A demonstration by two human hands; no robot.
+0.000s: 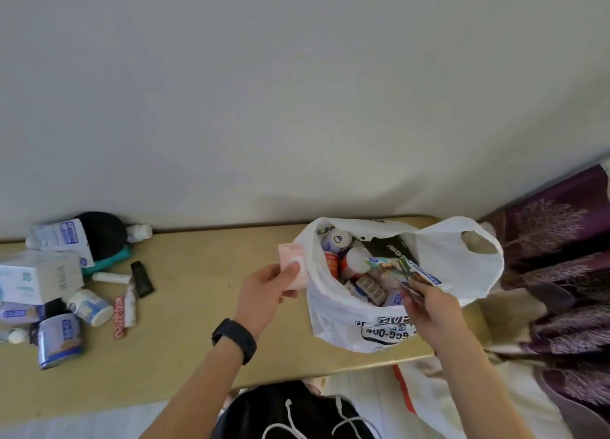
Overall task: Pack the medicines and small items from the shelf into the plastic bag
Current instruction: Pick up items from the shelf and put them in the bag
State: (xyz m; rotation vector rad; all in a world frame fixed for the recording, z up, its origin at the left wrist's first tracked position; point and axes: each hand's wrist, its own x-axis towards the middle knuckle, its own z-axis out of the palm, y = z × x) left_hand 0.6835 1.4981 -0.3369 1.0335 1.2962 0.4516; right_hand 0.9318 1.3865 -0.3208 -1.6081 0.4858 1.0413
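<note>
left hand (264,293) pinches pink box (293,265), at 9 o'clock of plastic bag (462,260) | right hand (432,310) grips flat packet (419,278) over bag mouth, 5 o'clock side

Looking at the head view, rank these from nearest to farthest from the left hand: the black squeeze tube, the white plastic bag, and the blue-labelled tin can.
1. White plastic bag, just right of the left hand.
2. Black squeeze tube, some way to its left.
3. Blue-labelled tin can, far left, lying on its side.
</note>
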